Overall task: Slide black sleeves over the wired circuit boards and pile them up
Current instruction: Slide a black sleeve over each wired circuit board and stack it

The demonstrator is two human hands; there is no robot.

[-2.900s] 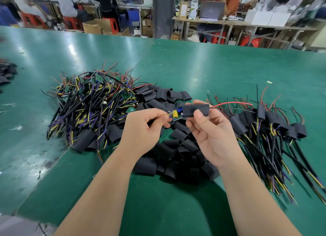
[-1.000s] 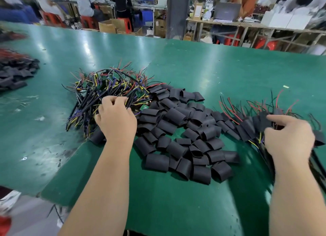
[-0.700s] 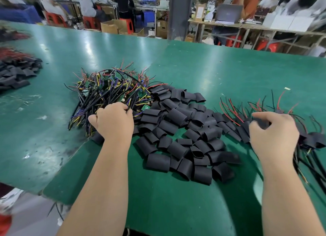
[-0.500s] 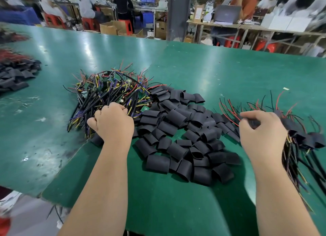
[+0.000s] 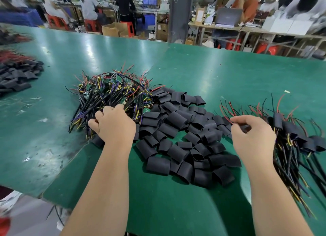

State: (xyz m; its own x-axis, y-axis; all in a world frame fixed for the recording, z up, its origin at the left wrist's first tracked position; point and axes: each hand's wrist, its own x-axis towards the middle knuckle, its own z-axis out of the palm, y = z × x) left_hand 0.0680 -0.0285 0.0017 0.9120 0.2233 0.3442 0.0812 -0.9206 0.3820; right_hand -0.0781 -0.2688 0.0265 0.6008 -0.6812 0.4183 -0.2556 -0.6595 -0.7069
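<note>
1. My left hand sits on the near edge of the heap of wired circuit boards, fingers curled down into the wires. The tips are buried, so I cannot tell whether they have closed on a board
2. My right hand hovers where the loose black sleeves meet the finished pile. The thumb reaches over bent fingers with something dark in the gap, and I cannot tell if that is a pinched sleeve or just the heap behind
3. All 3 heaps lie on the green table: bare boards to my left, sleeves in the middle, sleeved boards to my right
4. The wires look tangled, so tugging 1 board free could drag several along and spill them over the sleeves
5. The sleeves lie flat and overlapping, so I could lift 2 at once, or a flattened mouth could snag on a wire or component
6. The sleeves touch the finished pile, so an empty one could get mixed in there
</note>
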